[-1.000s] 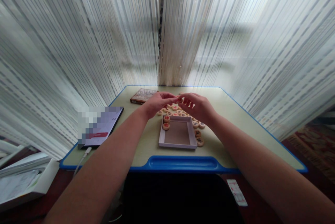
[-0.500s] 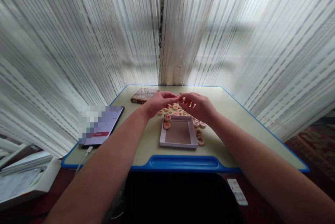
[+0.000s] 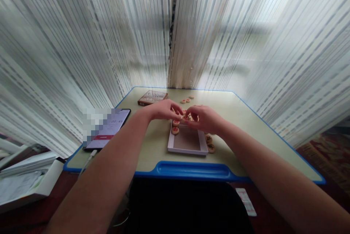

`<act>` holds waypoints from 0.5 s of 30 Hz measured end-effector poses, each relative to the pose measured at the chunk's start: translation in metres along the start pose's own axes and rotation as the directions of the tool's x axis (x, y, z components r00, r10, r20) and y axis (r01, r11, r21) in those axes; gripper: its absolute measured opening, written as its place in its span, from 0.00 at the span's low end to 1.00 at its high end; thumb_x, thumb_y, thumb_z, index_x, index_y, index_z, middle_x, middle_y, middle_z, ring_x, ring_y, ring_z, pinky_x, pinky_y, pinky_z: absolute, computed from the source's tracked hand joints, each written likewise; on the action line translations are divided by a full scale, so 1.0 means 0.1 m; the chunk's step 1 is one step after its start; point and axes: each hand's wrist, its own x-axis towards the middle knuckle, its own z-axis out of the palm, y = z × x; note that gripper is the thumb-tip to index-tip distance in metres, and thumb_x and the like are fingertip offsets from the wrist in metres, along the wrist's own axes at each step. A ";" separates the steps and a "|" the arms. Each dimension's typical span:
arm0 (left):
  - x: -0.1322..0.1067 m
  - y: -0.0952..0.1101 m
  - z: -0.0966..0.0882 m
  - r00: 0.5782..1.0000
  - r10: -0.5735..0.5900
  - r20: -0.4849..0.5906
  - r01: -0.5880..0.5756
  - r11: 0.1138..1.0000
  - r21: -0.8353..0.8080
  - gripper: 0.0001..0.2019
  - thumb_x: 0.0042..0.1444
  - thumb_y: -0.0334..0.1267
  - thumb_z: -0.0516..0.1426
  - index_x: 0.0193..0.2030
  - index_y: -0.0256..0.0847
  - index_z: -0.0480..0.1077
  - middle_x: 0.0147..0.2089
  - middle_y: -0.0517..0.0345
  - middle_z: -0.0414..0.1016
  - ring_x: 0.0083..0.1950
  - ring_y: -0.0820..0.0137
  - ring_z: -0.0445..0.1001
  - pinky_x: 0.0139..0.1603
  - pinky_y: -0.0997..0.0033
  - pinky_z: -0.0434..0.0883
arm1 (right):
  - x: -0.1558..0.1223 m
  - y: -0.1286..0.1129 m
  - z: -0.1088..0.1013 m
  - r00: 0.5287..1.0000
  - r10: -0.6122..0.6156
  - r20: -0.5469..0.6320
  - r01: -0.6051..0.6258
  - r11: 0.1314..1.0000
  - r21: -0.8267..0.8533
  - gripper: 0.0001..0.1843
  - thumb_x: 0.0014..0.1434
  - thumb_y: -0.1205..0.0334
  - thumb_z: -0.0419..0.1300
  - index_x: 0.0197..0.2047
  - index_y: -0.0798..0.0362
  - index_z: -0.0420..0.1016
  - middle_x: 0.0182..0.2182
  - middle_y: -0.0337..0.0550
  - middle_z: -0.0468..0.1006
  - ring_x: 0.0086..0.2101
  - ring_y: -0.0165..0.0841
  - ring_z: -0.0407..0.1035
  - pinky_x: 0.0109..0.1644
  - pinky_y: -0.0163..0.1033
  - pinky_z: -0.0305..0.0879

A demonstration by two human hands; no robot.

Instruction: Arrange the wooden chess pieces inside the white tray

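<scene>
My left hand (image 3: pixel 167 110) and my right hand (image 3: pixel 204 117) meet over the far edge of a shallow white open box (image 3: pixel 188 151). Between their fingertips is a round wooden xiangqi piece (image 3: pixel 186 118), gripped from both sides; the fingers partly cover it. Inside the box, two pieces with red characters lie along the left wall, the nearer red piece (image 3: pixel 175 130) in plain sight. Other pieces behind the box are mostly hidden by my hands. Against the box's right side rest pieces with black characters, one black piece (image 3: pixel 210 148) near the front corner.
A brown-edged flat box (image 3: pixel 153 97) lies at the back left of the blue-rimmed table (image 3: pixel 147 153). A phone (image 3: pixel 112 128) with a white cable is at the left. A few loose pieces (image 3: pixel 188 100) lie farther back. Curtains hang behind the table.
Both hands have come nearer, bringing the piece from above the scattered pieces to the box's far edge. Loose pieces at the back now show.
</scene>
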 end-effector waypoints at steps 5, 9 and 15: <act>-0.04 0.02 -0.02 0.998 0.019 0.065 -0.030 0.985 0.172 0.14 0.32 0.41 0.66 0.31 0.47 0.79 0.28 0.61 0.75 0.30 0.71 0.69 0.32 0.75 0.61 | 0.00 0.09 0.00 0.998 0.004 -0.060 -0.004 1.000 0.002 0.07 0.50 0.60 0.60 0.32 0.54 0.73 0.20 0.35 0.68 0.21 0.23 0.57 0.26 0.30 0.51; -0.04 0.01 -0.01 0.998 0.016 0.064 -0.029 0.980 0.196 0.12 0.33 0.41 0.66 0.30 0.47 0.79 0.28 0.61 0.75 0.30 0.70 0.69 0.32 0.74 0.60 | 0.01 0.08 -0.01 0.997 0.012 -0.080 -0.012 1.000 0.000 0.07 0.50 0.60 0.60 0.32 0.54 0.73 0.20 0.35 0.67 0.21 0.23 0.57 0.26 0.31 0.51; -0.06 0.02 -0.01 0.997 0.024 0.074 -0.038 0.979 0.198 0.13 0.32 0.39 0.66 0.30 0.48 0.79 0.27 0.61 0.75 0.28 0.71 0.68 0.31 0.74 0.59 | 0.01 0.06 0.00 0.998 0.012 -0.055 -0.012 1.000 0.000 0.07 0.51 0.59 0.60 0.32 0.54 0.73 0.20 0.35 0.67 0.21 0.24 0.57 0.27 0.31 0.51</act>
